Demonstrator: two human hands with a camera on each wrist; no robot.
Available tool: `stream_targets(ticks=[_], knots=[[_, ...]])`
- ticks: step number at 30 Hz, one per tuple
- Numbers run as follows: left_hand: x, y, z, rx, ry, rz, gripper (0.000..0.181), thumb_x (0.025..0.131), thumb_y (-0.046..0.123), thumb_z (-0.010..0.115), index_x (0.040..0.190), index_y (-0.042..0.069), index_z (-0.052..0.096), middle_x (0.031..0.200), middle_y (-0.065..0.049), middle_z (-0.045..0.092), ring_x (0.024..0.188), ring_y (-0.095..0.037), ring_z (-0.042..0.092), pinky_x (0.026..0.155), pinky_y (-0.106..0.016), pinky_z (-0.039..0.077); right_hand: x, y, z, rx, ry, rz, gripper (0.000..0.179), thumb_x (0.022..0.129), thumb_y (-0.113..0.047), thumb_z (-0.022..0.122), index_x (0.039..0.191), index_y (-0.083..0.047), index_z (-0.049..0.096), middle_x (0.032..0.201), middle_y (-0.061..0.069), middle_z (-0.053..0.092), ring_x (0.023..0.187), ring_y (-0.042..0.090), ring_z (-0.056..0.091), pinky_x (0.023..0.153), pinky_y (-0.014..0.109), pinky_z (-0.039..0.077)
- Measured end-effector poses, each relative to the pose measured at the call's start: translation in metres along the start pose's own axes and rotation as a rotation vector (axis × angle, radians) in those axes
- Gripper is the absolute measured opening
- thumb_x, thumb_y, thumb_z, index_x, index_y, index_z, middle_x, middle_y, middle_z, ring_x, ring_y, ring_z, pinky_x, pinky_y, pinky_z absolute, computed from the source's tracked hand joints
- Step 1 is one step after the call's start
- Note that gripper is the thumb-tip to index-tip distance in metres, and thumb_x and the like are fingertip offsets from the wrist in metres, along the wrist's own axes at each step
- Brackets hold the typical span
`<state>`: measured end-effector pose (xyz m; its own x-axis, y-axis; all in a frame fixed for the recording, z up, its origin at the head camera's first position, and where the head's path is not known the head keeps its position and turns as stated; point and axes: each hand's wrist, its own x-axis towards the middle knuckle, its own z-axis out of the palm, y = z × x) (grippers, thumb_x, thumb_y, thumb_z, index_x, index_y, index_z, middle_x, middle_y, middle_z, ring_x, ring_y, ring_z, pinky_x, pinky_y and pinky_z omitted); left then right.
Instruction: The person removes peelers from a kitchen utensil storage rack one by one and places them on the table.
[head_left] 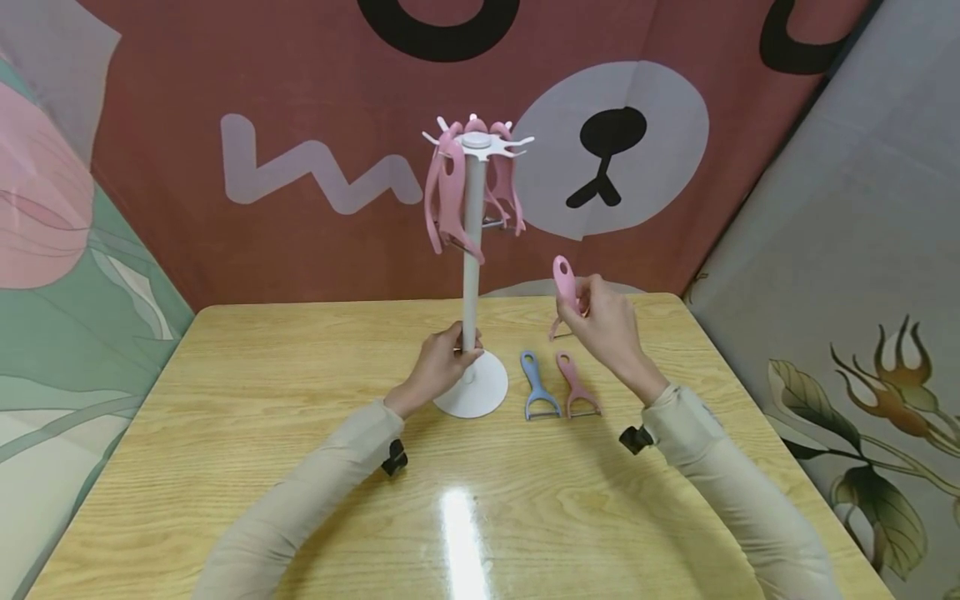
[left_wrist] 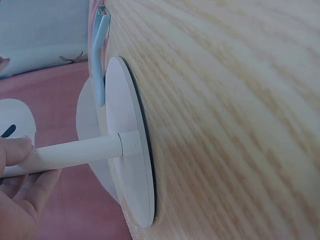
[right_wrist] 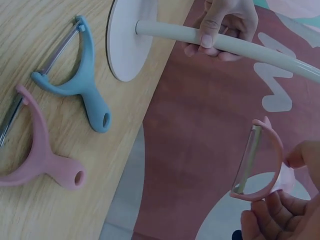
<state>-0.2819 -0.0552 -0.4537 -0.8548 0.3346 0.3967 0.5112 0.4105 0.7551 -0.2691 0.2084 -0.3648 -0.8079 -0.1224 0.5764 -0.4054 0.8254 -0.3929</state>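
A white stand (head_left: 470,308) rises from a round base (head_left: 480,392), with several pink peelers (head_left: 452,192) hanging by their handle holes from the hooks at its top. Low on the pole, my left hand (head_left: 438,362) grips it with thumb and fingers. My right hand (head_left: 609,325) pinches a pink peeler (head_left: 564,279) by its handle, raised above the table, handle end up and blade down; the right wrist view shows its blade (right_wrist: 247,160). A blue peeler (head_left: 535,386) and another pink peeler (head_left: 576,385) lie side by side to the right of the base.
The wooden table (head_left: 300,500) ends at a reddish curtain (head_left: 315,242) with a cartoon print. A grey flowered curtain (head_left: 847,275) runs along the right side, a green one (head_left: 120,242) along the left.
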Motion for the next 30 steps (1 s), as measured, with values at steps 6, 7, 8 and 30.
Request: stream_targets(ticks=[6,7,8,30], knots=[[0.000,-0.001,0.000,-0.006,-0.005,-0.001,0.021,0.092,0.004,0.070,0.108,-0.007,0.063,0.094,-0.010,0.069,0.090,-0.022,0.071,0.076,-0.027,0.058,-0.001,0.004,-0.001,-0.040,-0.122,0.052,0.023,0.092,-0.025,0.063,0.090,-0.005,0.054,0.068,0.005,0.053,0.050,0.017,0.041,0.045,0.033,0.033],[0.000,-0.001,0.000,-0.005,-0.004,-0.001,0.021,0.092,0.004,0.070,0.108,-0.007,0.063,0.093,-0.009,0.069,0.089,-0.022,0.071,0.076,-0.027,0.058,-0.001,0.005,-0.001,-0.048,-0.149,0.063,0.022,0.092,-0.025,0.063,0.090,-0.005,0.054,0.067,0.004,0.052,0.050,0.017,0.042,0.044,0.033,0.033],[0.001,-0.001,0.000,-0.005,-0.003,-0.002,0.020,0.092,0.004,0.070,0.108,-0.007,0.063,0.093,-0.009,0.069,0.089,-0.022,0.071,0.076,-0.027,0.058,-0.001,0.006,0.000,-0.057,-0.176,0.075,0.022,0.092,-0.026,0.063,0.090,-0.006,0.053,0.067,0.004,0.053,0.050,0.017,0.043,0.044,0.033,0.033],[0.000,0.000,0.000,0.000,0.007,0.013,0.017,0.091,0.004,0.070,0.106,-0.001,0.063,0.094,-0.010,0.070,0.089,-0.022,0.071,0.076,-0.028,0.059,-0.002,0.032,-0.001,-0.207,-0.592,0.211,0.026,0.093,-0.028,0.059,0.082,-0.005,0.054,0.065,0.006,0.054,0.049,0.017,0.046,0.043,0.029,0.035]])
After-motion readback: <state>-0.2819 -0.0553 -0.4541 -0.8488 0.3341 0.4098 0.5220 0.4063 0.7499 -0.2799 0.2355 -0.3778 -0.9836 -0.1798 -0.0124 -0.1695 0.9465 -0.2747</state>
